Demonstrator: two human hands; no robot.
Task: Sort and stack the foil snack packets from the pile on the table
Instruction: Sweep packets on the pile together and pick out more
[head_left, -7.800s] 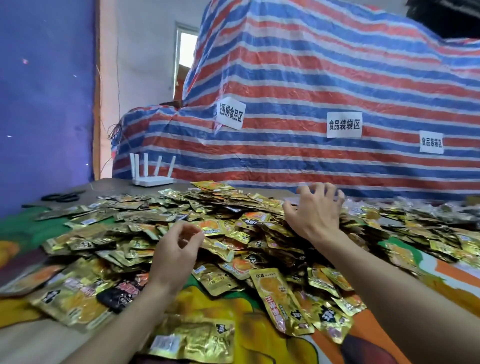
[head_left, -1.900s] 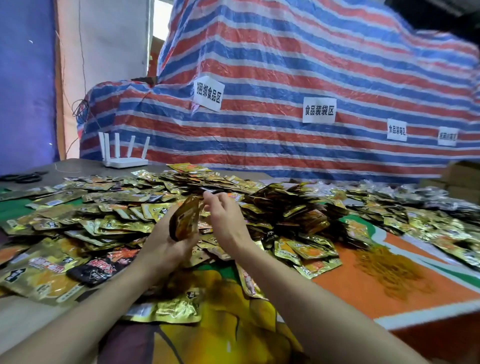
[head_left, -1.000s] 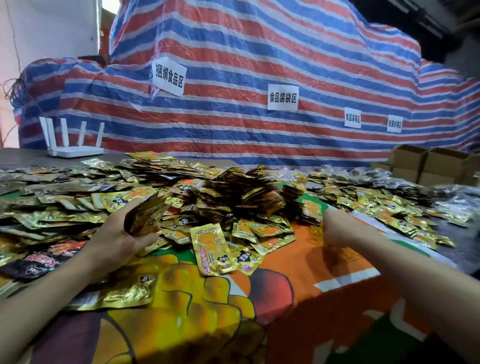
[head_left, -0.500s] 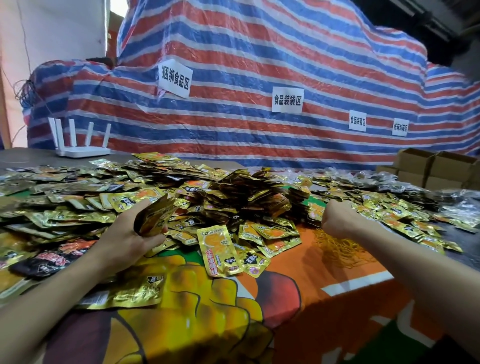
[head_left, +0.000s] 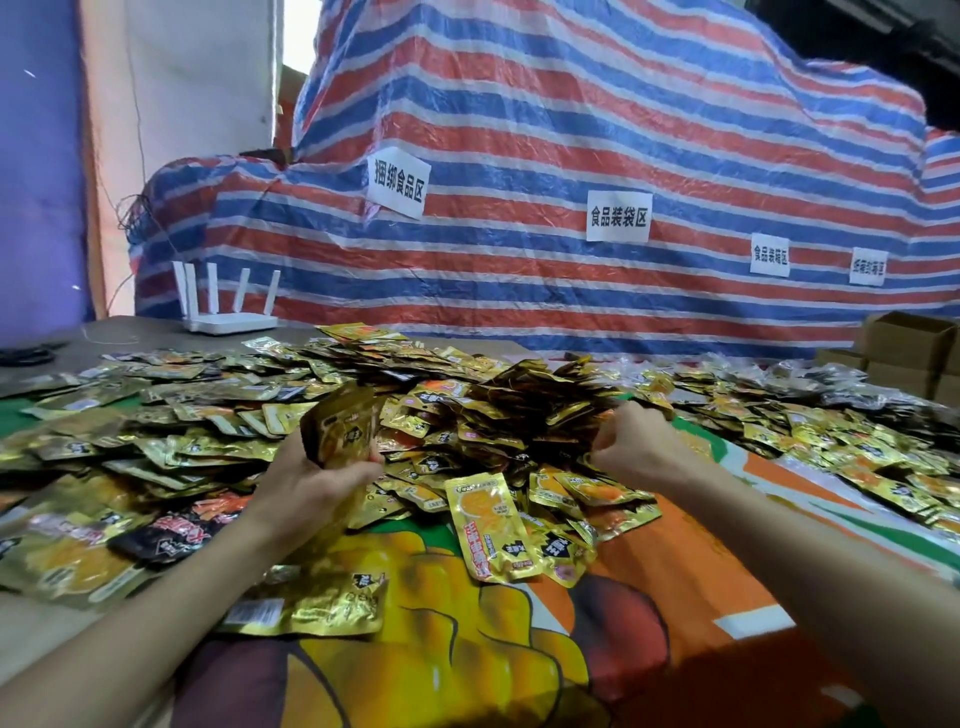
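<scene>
left hand (head_left: 311, 486) fingers curled round stack of packets (head_left: 344, 425), held at the near-left side of the pile (head_left: 524, 410), long axis roughly upright, top end up. right hand (head_left: 631, 448) fingers curled at pile's right edge; can't tell if they pinch anything.

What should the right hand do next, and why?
Probably draw one packet out of the pile and bring it to the stack that the left hand holds upright: the right hand is curled at the pile's edge; whether it grips one is unclear.
</scene>
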